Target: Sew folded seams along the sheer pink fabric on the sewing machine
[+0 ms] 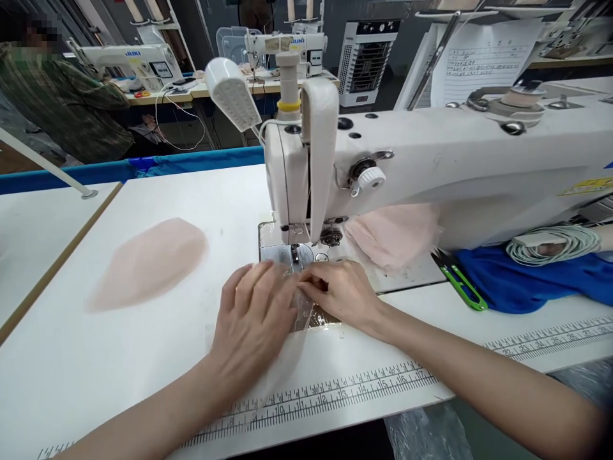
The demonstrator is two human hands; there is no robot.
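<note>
At the sewing machine (287,172), both my hands lie just in front of the presser foot (295,254). My left hand (258,313) rests palm down, its fingers stretched over a thin see-through fabric (301,326). My right hand (342,291) is closed in a pinch of thumb and fingers on the edge of that sheer fabric, beside my left fingertips. Much of the fabric is hidden under my hands. Crumpled pale pink sheer fabric (395,236) sits under the machine arm. Flat on the table at left is a pale pink fabric piece (153,265).
Green thread snips (462,284) lie at right beside a blue cloth (517,281) and a coil of pale cord (550,246). A printed ruler tape (335,396) runs along the front edge. Behind, a person (62,102) sits near another sewing machine (129,64).
</note>
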